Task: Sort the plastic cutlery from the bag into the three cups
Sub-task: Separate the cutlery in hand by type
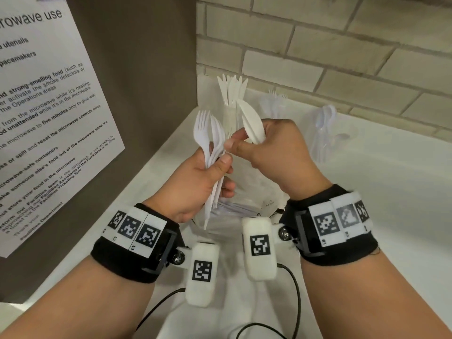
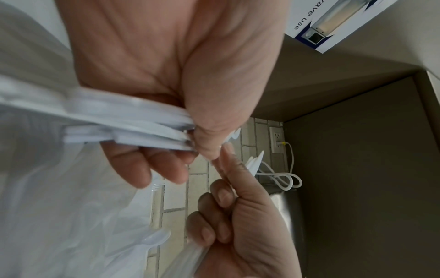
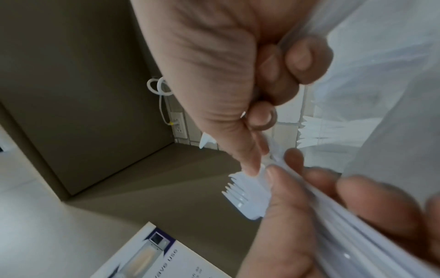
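My left hand [image 1: 217, 172] grips a bundle of white plastic forks [image 1: 208, 135] by the handles, tines up, above the clear plastic bag [image 1: 244, 206]. My right hand [image 1: 247, 143] holds white knives [image 1: 250, 123] in its curled fingers, while its thumb and forefinger pinch a piece at the left hand's bundle. In the right wrist view the fork tines [image 3: 240, 197] stick out past both thumbs. Three clear cups stand at the back: one with knives [image 1: 232, 91], one with forks [image 1: 275, 104], one with spoons [image 1: 325, 123]. The bag's contents are mostly hidden by my hands.
A brown panel with a microwave notice [image 1: 49, 106] stands close on the left. A brick wall [image 1: 342, 45] runs behind the white counter [image 1: 391, 192]. Black cables [image 1: 291, 289] trail from the wrist cameras. A wall outlet with a coiled white cord [image 2: 283, 175] sits in the corner.
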The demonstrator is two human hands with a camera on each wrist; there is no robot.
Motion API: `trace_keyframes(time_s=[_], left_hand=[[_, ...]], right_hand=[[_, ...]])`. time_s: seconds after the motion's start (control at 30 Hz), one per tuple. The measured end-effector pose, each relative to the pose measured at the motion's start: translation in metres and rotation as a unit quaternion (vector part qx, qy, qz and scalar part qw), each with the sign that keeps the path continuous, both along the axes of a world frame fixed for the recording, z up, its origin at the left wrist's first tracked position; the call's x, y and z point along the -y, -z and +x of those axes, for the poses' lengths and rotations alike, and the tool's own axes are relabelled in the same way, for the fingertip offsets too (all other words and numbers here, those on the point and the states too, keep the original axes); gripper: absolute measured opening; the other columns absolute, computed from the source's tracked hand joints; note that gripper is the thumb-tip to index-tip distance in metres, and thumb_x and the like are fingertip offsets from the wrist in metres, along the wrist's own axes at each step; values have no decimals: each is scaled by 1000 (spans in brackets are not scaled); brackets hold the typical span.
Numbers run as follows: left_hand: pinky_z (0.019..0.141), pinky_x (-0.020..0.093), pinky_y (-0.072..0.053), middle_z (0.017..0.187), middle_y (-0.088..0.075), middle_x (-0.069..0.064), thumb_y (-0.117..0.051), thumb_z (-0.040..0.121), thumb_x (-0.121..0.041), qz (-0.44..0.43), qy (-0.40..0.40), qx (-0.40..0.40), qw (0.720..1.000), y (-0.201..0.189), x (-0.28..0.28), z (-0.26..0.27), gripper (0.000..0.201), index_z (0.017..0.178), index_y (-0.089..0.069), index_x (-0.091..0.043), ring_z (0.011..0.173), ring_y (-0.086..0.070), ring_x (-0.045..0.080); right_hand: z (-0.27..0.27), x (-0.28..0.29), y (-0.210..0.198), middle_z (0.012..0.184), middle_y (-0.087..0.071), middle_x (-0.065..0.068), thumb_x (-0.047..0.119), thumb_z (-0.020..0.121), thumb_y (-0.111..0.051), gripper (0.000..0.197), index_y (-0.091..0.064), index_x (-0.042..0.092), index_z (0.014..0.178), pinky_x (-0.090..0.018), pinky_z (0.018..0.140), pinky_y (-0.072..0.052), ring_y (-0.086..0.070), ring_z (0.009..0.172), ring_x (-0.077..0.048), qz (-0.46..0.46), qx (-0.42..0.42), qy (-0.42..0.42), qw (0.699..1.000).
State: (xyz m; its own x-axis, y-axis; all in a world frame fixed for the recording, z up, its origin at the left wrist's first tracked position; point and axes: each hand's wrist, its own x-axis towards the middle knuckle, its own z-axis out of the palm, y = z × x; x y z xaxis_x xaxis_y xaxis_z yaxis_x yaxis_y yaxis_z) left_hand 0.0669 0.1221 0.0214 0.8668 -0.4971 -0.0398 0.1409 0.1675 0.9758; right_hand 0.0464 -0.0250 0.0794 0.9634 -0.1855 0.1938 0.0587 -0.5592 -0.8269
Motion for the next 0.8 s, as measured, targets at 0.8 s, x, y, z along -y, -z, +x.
trace_keyframes(time_s=[0.8], left_hand=[[64,28,-55,92,-62,3,-48,97,-24,-20,-15,-77,997,-4,2,3,34,128,-53,-13,69,-66,12]], right_hand=[[7,-14,8,74,-61,-8,17,99,-51,9,-52,8,98,-23,41,-33,-43,38,-11,328,-8,13,945]])
